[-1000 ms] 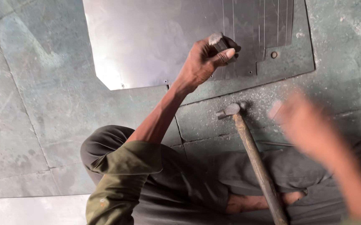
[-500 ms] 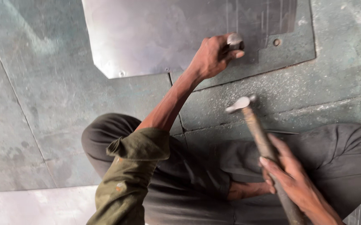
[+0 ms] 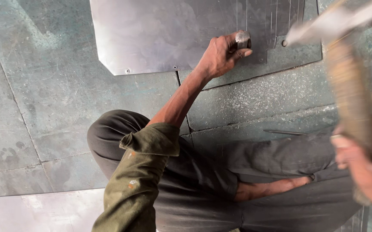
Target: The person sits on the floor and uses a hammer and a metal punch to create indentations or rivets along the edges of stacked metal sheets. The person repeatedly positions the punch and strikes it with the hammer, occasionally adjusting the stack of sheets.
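While my left hand [image 3: 220,55] grips the short steel punch [image 3: 242,39] upright on the metal sheet [image 3: 164,34], fingers wrapped tight around it, my right hand [image 3: 366,172] holds the hammer [image 3: 345,77] raised (blurred, close to the camera), fingers closed on its wooden handle. I judge this the striking step; next comes a square blow on the punch head.

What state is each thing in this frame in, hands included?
Left hand: closed around a short metal punch, held upright on the sheet.
Right hand: gripping the hammer handle, blurred.
Hammer: raised off the sheet, motion-blurred.
Metal sheet: lying flat on the floor, scribed lines at its right, small holes along the edge.
Floor slabs: cracked, dusty.
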